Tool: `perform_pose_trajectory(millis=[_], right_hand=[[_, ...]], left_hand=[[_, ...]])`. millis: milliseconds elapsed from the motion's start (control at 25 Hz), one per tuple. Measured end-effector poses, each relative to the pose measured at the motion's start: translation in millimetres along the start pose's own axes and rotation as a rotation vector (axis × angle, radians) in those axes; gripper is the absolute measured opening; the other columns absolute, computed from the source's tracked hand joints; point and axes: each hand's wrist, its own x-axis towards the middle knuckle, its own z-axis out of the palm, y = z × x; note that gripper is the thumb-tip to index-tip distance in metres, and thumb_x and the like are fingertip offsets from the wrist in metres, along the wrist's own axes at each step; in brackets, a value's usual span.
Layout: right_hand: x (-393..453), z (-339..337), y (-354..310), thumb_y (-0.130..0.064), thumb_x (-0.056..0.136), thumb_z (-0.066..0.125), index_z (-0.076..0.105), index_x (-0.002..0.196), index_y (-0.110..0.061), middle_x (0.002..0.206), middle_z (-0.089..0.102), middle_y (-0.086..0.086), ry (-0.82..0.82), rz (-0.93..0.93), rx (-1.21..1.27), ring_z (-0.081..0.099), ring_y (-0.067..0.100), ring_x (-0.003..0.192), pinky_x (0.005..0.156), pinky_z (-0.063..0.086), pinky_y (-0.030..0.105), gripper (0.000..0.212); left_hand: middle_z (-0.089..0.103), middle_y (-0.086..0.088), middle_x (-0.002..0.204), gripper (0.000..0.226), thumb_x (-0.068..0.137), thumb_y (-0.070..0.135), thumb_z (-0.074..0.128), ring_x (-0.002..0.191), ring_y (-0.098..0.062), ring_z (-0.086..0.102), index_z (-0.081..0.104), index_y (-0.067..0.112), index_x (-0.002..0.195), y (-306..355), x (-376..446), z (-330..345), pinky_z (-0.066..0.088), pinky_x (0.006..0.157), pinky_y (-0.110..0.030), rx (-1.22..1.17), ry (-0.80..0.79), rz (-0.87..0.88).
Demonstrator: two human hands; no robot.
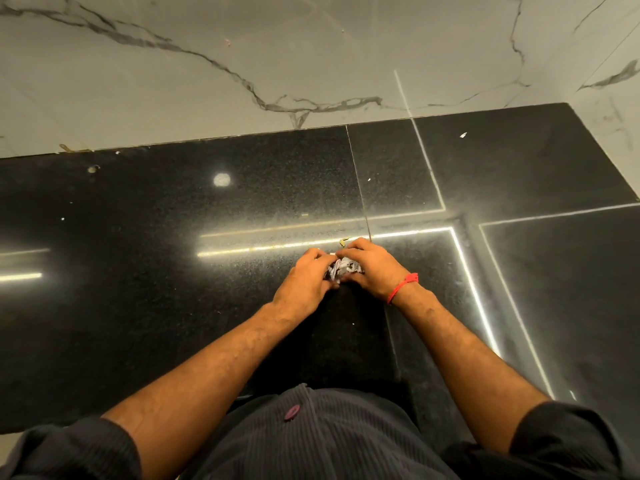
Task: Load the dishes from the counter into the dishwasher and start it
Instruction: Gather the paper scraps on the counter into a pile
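A small crumpled grey-white wad, cloth or paper [344, 266], lies on the black polished counter [173, 220] in front of me. My left hand [306, 284] and my right hand [372, 268] close around it from both sides, fingers curled onto it. A red thread band sits on my right wrist. A small yellowish scrap [343, 241] lies on the counter just beyond my fingertips. No dishes and no dishwasher are in view.
A white marble-veined wall [277, 57] rises behind the counter and wraps round at the right. Small white specks [463, 134] dot the black surface. Bright strip-light reflections cross the counter. My dark ribbed shirt fills the bottom edge.
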Motion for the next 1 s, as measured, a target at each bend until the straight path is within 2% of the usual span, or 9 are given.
perform_pose_trajectory(millis=[80, 200, 320, 480, 560, 640, 720, 880, 1000], right_hand=[[-4, 4, 2, -0.015, 0.086, 0.071, 0.070, 0.117, -0.014, 0.111, 0.062, 0.007, 0.059, -0.032, 0.048, 0.060, 0.025, 0.105, 0.095, 0.048, 0.041, 0.031], [-6, 3, 0, -0.007, 0.085, 0.068, 0.074, 0.105, -0.012, 0.102, 0.067, 0.006, 0.087, -0.045, 0.057, 0.063, 0.024, 0.098, 0.092, 0.050, 0.042, 0.021], [-9, -2, -7, -0.011, 0.086, 0.067, 0.072, 0.106, -0.014, 0.105, 0.066, 0.005, 0.109, -0.007, 0.059, 0.061, 0.023, 0.102, 0.092, 0.049, 0.042, 0.021], [-24, -1, -6, -0.034, 0.086, 0.070, 0.058, 0.129, -0.030, 0.129, 0.052, -0.006, 0.012, 0.075, 0.041, 0.053, 0.018, 0.119, 0.097, 0.048, 0.044, 0.045], [-33, -3, -2, -0.047, 0.080, 0.074, 0.050, 0.138, -0.034, 0.141, 0.045, -0.009, 0.005, 0.079, 0.074, 0.052, 0.016, 0.123, 0.101, 0.048, 0.044, 0.064], [-41, -10, 2, -0.053, 0.076, 0.076, 0.050, 0.139, -0.033, 0.140, 0.047, -0.008, 0.090, 0.107, 0.116, 0.059, 0.013, 0.104, 0.096, 0.052, 0.042, 0.071], [-51, -16, 8, -0.054, 0.074, 0.077, 0.048, 0.141, -0.029, 0.133, 0.050, -0.003, 0.155, 0.186, 0.128, 0.055, 0.010, 0.091, 0.093, 0.053, 0.041, 0.077], [-64, -1, 4, -0.047, 0.071, 0.082, 0.027, 0.152, -0.021, 0.133, 0.035, 0.007, 0.009, 0.350, 0.074, 0.051, 0.025, 0.116, 0.104, 0.045, 0.042, 0.101], [-58, 13, -12, -0.037, 0.079, 0.080, 0.028, 0.152, -0.016, 0.133, 0.037, 0.009, 0.041, 0.305, 0.170, 0.057, 0.024, 0.103, 0.101, 0.047, 0.039, 0.092]], left_hand=[[0.060, 0.002, 0.113, 0.034, 0.091, 0.019, 0.072, 0.107, -0.013, 0.055, 0.067, 0.021, 0.124, 2, -2, 3, 0.039, 0.095, -0.021, -0.037, 0.075, -0.041], [0.062, 0.005, 0.098, 0.018, 0.091, 0.021, 0.072, 0.095, -0.013, 0.057, 0.071, 0.022, 0.109, 3, -1, 0, 0.046, 0.088, -0.027, -0.038, 0.058, -0.064], [0.056, 0.011, 0.106, 0.025, 0.090, 0.031, 0.072, 0.104, -0.013, 0.056, 0.063, 0.029, 0.114, 3, -5, -3, 0.048, 0.089, -0.032, 0.011, 0.031, -0.055], [0.044, 0.018, 0.133, 0.066, 0.082, 0.037, 0.079, 0.117, -0.012, 0.054, 0.046, 0.039, 0.138, -6, -14, -14, 0.050, 0.100, -0.045, 0.138, -0.035, -0.051], [0.036, 0.019, 0.136, 0.081, 0.079, 0.037, 0.082, 0.104, -0.010, 0.058, 0.038, 0.041, 0.147, -14, -17, -22, 0.053, 0.097, -0.045, 0.097, -0.072, -0.060], [0.031, 0.017, 0.135, 0.090, 0.077, 0.039, 0.084, 0.089, -0.006, 0.056, 0.033, 0.041, 0.151, -23, -20, -29, 0.055, 0.093, -0.039, 0.038, -0.080, -0.084], [0.027, 0.010, 0.138, 0.098, 0.075, 0.044, 0.085, 0.089, -0.007, 0.054, 0.029, 0.036, 0.155, -29, -21, -32, 0.053, 0.094, -0.035, 0.034, -0.096, -0.135], [0.027, 0.004, 0.140, 0.097, 0.077, 0.046, 0.082, 0.099, -0.012, 0.053, 0.029, 0.025, 0.156, -26, -16, -25, 0.051, 0.102, -0.040, 0.082, -0.129, -0.145], [0.028, 0.003, 0.142, 0.101, 0.077, 0.047, 0.083, 0.103, -0.012, 0.053, 0.026, 0.025, 0.157, -17, -13, -14, 0.050, 0.103, -0.038, 0.039, -0.159, -0.082]])
